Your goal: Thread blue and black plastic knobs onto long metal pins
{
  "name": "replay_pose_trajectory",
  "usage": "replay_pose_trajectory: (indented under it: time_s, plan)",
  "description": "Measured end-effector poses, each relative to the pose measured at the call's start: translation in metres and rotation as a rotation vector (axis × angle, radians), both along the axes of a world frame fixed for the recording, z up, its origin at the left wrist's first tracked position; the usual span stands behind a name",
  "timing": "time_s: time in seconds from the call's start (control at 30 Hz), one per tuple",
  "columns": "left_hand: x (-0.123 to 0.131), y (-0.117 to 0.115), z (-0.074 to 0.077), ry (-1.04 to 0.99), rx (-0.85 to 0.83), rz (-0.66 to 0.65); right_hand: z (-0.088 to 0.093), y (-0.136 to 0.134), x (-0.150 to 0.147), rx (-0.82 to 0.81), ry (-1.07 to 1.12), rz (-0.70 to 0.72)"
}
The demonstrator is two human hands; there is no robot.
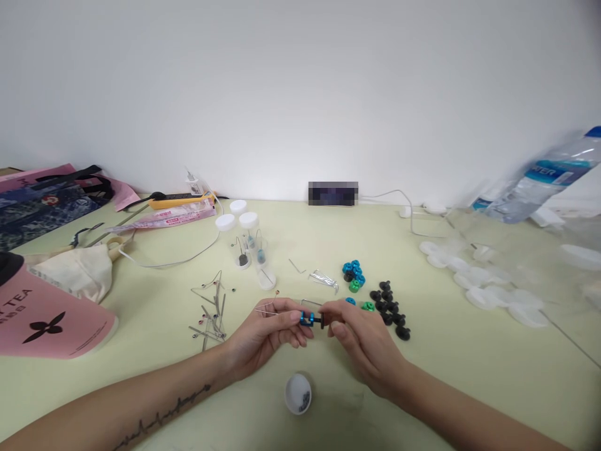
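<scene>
My left hand [272, 329] pinches a small blue metal part [307, 319] between thumb and fingers, with thin bent wires sticking out above the hand. A black round-ended piece [322, 317] joins the blue part on its right side. My right hand [359, 335] has its fingers closed around the black end, and a thin hex key [310, 302] shows just above, near its fingertips. Below both hands stands a small white cap [298, 394] with tiny grey screws inside. Blue and green metal parts [354, 285] and several black knobs [385, 304] lie just beyond my right hand.
Bent metal wires [213, 316] lie left of my hands. Behind are clear tubes with white lids [248, 220] and loose hex keys [323, 280]. A pink cup [61, 313] stands at left; white lids [483, 282] and a water bottle [539, 181] are at right.
</scene>
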State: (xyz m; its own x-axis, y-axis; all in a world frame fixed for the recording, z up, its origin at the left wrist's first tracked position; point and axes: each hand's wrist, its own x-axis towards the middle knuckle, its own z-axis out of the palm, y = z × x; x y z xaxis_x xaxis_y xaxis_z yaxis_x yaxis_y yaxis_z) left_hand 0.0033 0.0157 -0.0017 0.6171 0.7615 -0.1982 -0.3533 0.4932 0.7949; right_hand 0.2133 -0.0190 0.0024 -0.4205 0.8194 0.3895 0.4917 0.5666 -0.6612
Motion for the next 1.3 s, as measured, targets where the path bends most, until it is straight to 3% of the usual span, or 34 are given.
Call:
replay_pose_trajectory:
  time_s: [1.3]
  plan:
    - [-0.0001,-0.0004,-0.0013,-0.003,0.01,-0.004,0.0013,-0.0009,0.0003,0.002,-0.006,-0.004]
